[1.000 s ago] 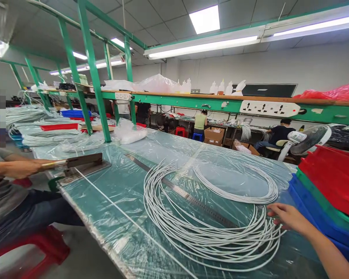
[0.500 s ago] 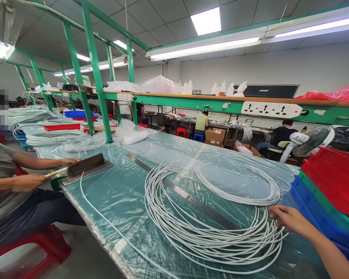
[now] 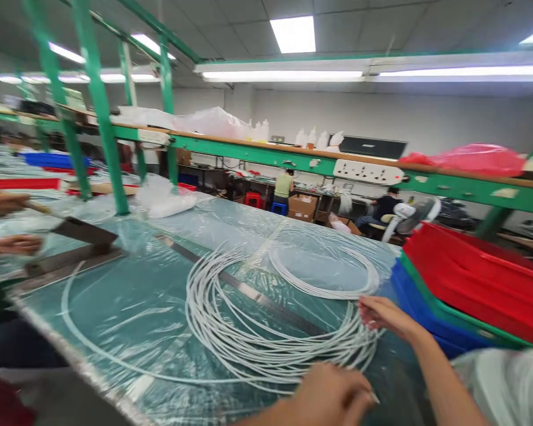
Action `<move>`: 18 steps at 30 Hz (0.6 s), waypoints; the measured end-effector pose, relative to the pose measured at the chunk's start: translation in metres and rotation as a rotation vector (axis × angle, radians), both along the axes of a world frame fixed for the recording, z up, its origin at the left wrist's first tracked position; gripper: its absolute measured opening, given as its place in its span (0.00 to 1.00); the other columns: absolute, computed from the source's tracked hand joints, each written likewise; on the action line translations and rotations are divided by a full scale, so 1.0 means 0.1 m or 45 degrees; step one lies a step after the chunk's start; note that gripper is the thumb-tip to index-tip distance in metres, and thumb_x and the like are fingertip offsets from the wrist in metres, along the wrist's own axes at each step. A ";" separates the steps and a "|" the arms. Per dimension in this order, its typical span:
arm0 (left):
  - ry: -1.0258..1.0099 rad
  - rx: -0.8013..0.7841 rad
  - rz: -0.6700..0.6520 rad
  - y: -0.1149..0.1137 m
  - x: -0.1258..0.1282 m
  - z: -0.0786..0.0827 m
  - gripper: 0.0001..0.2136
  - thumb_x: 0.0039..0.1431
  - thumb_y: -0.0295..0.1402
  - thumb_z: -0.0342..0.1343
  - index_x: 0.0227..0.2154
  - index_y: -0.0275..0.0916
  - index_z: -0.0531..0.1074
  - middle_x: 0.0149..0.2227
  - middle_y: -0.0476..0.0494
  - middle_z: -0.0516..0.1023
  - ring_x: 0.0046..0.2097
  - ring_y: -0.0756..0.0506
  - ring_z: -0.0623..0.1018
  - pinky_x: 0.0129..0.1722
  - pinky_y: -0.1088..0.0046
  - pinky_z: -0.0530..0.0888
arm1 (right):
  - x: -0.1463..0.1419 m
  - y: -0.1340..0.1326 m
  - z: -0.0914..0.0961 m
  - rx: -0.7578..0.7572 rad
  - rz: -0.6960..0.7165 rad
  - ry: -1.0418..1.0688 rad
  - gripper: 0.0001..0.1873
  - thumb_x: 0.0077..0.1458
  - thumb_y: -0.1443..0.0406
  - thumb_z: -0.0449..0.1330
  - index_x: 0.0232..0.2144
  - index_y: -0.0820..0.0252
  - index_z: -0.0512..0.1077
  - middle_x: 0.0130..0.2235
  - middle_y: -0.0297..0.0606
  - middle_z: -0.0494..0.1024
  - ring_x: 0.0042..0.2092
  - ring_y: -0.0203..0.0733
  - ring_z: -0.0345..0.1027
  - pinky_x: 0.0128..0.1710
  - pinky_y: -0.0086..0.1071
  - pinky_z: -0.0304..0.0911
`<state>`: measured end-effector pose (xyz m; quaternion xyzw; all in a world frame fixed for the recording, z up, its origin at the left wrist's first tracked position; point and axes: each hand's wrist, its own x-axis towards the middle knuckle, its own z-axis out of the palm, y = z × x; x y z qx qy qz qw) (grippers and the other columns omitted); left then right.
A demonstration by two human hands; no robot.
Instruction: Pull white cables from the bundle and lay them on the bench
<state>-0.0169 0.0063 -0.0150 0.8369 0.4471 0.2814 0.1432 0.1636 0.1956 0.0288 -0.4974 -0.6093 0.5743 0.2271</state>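
A large loose coil of white cable (image 3: pixel 257 349) lies on the plastic-covered table. My left hand (image 3: pixel 331 393) is closed at its near edge, by a single white cable (image 3: pixel 151 374) that curves in from the left; a small pale tip shows past the fingers. Over the coil's right side is my right hand (image 3: pixel 384 313), its fingers bent and apart but blurred, with nothing visible in them. Whether it touches the coil I cannot tell. Behind it lies a smaller coil of white cable (image 3: pixel 324 290). A steel ruler (image 3: pixel 253 296) runs beneath the large coil.
Stacked red, green and blue trays (image 3: pixel 466 284) stand close on the right. At the left, a co-worker's hands (image 3: pixel 9 219) work a hand-lever cutter (image 3: pixel 84 231). A plastic bag (image 3: pixel 164 198) lies by the green posts. A shelf with power sockets (image 3: pixel 368 171) spans the back.
The view has turned right. My left hand has come into view at the bottom, and the single cable now bends toward it. The co-worker's cutter lever has lifted.
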 end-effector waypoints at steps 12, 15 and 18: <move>-0.494 0.008 0.262 0.95 -0.24 0.42 0.04 0.62 0.32 0.42 0.38 0.41 0.59 0.27 0.52 0.69 0.29 0.48 0.69 0.30 0.73 0.59 | -0.38 -0.09 0.18 -0.160 0.668 0.292 0.29 0.48 0.43 0.67 0.31 0.64 0.69 0.26 0.37 0.74 0.26 0.39 0.70 0.27 0.29 0.68; -0.455 -0.012 0.230 0.94 -0.22 0.42 0.05 0.62 0.33 0.42 0.39 0.41 0.60 0.28 0.52 0.70 0.29 0.48 0.69 0.30 0.73 0.59 | -0.35 -0.09 0.16 -0.147 0.668 0.277 0.28 0.45 0.44 0.69 0.30 0.64 0.70 0.25 0.35 0.73 0.26 0.39 0.69 0.27 0.29 0.67; -0.391 -0.047 0.233 0.89 -0.30 0.39 0.08 0.62 0.34 0.42 0.43 0.41 0.60 0.26 0.53 0.69 0.28 0.47 0.68 0.29 0.73 0.58 | -0.28 -0.07 0.15 -0.103 0.556 0.267 0.29 0.43 0.45 0.70 0.29 0.64 0.70 0.24 0.35 0.72 0.25 0.39 0.68 0.27 0.31 0.67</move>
